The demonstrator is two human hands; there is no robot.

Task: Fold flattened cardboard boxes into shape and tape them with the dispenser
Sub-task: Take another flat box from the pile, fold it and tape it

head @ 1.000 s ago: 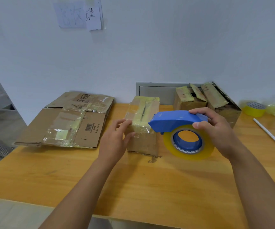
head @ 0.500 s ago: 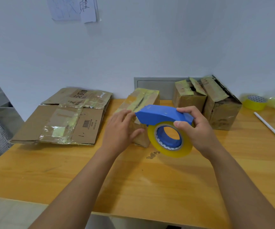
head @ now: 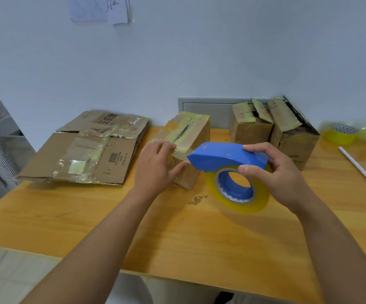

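Two hands on the job: my left hand [head: 155, 166] lies flat-fingered against the folded box [head: 185, 148], steadying it, while my right hand [head: 275, 174] grips the tape dispenser [head: 228, 159] just right of it. Taping step, I reckon; next the dispenser's nose must meet the seam.

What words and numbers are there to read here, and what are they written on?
"2026 06 18": under the barcode on the flattened cardboard box; the last digits are hard to read.
Big printed characters on the flattened box behind it: too tilted to read.
Handwriting on the paper notes on the wall: cut off, unreadable.
Blue tape dispenser, folded boxes: no text seen.
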